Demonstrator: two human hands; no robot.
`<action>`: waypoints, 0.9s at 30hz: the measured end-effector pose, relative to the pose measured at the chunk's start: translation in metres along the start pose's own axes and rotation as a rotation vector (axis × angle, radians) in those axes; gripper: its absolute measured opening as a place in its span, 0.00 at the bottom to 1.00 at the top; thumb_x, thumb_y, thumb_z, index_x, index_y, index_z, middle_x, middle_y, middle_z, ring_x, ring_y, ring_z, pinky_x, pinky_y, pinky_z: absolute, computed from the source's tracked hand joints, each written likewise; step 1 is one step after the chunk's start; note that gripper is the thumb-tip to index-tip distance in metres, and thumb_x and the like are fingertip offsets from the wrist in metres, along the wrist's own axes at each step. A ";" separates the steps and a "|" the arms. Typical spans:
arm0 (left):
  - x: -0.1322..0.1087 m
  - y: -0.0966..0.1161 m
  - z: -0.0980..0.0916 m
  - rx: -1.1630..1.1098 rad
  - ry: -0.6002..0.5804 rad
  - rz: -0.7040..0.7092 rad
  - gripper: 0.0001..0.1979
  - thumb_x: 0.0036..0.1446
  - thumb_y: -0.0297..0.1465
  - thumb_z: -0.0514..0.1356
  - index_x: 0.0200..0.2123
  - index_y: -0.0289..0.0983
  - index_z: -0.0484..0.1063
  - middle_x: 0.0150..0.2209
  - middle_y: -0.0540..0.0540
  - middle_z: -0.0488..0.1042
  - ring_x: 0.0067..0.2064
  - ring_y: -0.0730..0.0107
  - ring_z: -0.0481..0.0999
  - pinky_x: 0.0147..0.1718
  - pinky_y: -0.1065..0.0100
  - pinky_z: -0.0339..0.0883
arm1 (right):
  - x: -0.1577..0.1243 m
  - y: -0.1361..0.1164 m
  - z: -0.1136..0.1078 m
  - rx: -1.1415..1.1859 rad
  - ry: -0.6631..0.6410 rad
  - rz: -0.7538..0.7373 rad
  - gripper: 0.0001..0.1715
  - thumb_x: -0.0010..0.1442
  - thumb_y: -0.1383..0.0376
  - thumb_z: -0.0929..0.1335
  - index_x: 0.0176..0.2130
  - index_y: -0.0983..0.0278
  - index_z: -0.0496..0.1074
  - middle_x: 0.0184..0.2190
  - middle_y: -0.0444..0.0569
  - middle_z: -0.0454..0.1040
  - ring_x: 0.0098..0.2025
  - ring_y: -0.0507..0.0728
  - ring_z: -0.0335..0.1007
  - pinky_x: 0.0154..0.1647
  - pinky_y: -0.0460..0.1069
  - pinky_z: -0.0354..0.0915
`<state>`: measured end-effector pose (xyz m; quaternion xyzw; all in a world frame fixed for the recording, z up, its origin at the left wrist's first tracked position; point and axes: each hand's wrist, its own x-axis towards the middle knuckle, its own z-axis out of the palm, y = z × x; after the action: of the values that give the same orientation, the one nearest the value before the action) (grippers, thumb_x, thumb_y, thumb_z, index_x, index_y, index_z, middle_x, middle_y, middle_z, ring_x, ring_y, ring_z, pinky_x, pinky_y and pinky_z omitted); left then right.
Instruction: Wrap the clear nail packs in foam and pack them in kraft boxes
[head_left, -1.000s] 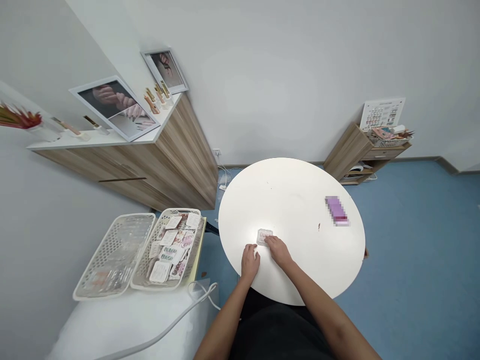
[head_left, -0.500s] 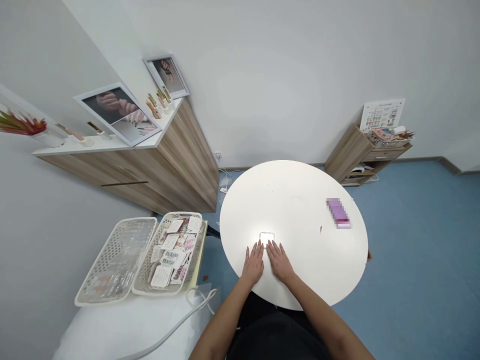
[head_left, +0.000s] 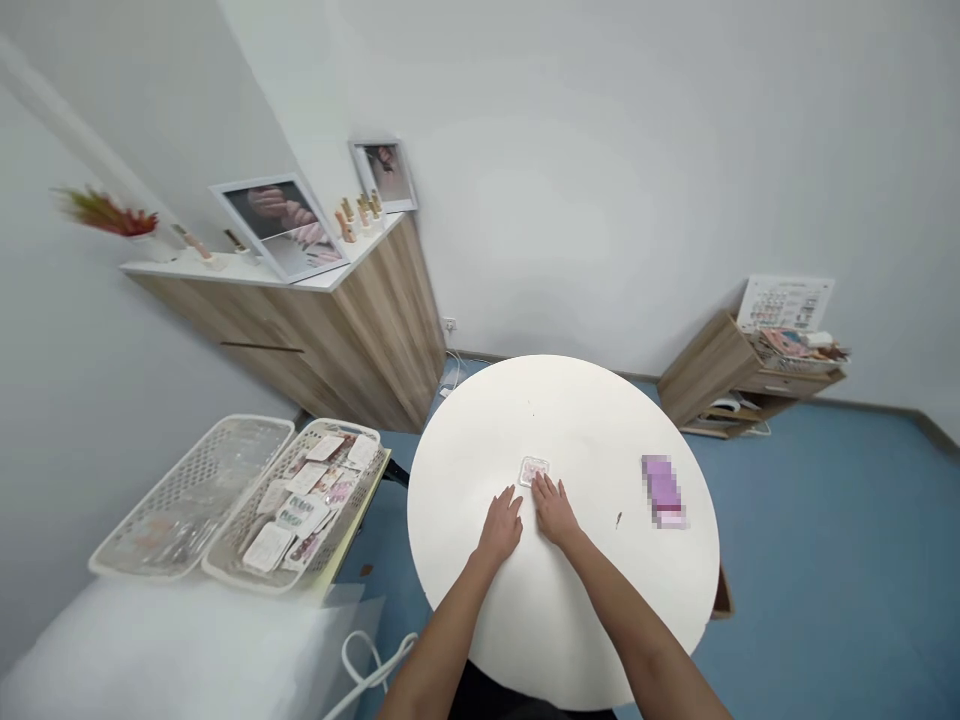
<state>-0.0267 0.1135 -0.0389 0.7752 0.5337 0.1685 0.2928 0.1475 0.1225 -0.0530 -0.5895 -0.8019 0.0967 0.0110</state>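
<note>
A small square flat pack point(head_left: 534, 472) with pinkish pieces in it, like a set of press-on nails, lies on the white oval table point(head_left: 472, 440). My right hand point(head_left: 556, 510) rests palm down just below it, fingertips at its lower right edge. On the other side, my left hand point(head_left: 501, 525) lies low over the tabletop, apart from the pack, its fingers stretched forward. Neither hand is closed around anything. A purple pixelated rectangular item point(head_left: 664, 490) lies to the right, and a tiny dark fragment point(head_left: 619, 519) is nearer my right forearm.
White baskets stand at left, one with several nail packs point(head_left: 304, 515), another with clear plastic pieces point(head_left: 180, 510). A wooden cabinet point(head_left: 375, 320) bears framed pictures and bottles. A small shelf unit point(head_left: 712, 375) stands at back right. A white cable point(head_left: 364, 680) loops at lower left.
The camera view has shifted, and the pack's pink contents show now instead of glare. My left hand has drawn back from the pack; my right fingertips remain at its edge.
</note>
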 end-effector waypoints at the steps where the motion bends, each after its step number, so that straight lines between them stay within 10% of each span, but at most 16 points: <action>1: -0.004 0.000 0.001 -0.042 0.064 -0.017 0.22 0.56 0.24 0.51 0.53 0.41 0.69 0.63 0.41 0.64 0.65 0.57 0.60 0.64 0.48 0.52 | 0.002 0.008 0.000 -0.003 0.000 -0.014 0.40 0.56 0.72 0.59 0.67 0.67 0.53 0.68 0.59 0.52 0.69 0.66 0.46 0.65 0.67 0.46; 10: -0.106 -0.023 -0.051 -0.175 0.517 -0.434 0.12 0.57 0.25 0.53 0.38 0.43 0.75 0.38 0.44 0.75 0.44 0.59 0.74 0.51 0.56 0.66 | 0.017 -0.014 0.003 0.049 0.118 -0.203 0.34 0.58 0.71 0.59 0.64 0.69 0.58 0.65 0.63 0.57 0.68 0.69 0.47 0.65 0.68 0.45; 16: -0.206 -0.051 -0.074 -0.265 0.802 -0.668 0.05 0.56 0.31 0.58 0.34 0.44 0.75 0.34 0.45 0.75 0.43 0.55 0.73 0.53 0.56 0.62 | 0.024 -0.111 -0.002 0.111 0.081 -0.503 0.30 0.60 0.71 0.58 0.61 0.68 0.61 0.63 0.62 0.61 0.65 0.67 0.53 0.64 0.65 0.50; 27: -0.365 -0.130 -0.110 0.247 0.738 -0.898 0.19 0.63 0.33 0.49 0.54 0.37 0.67 0.57 0.40 0.70 0.59 0.55 0.67 0.59 0.54 0.61 | -0.007 -0.311 0.006 0.199 -0.107 -0.900 0.28 0.60 0.72 0.60 0.59 0.69 0.64 0.59 0.60 0.66 0.59 0.64 0.62 0.60 0.59 0.60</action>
<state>-0.3203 -0.1610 -0.0178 0.3923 0.8915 0.2232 0.0383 -0.1445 0.0263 -0.0055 -0.1729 -0.9643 0.1892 0.0671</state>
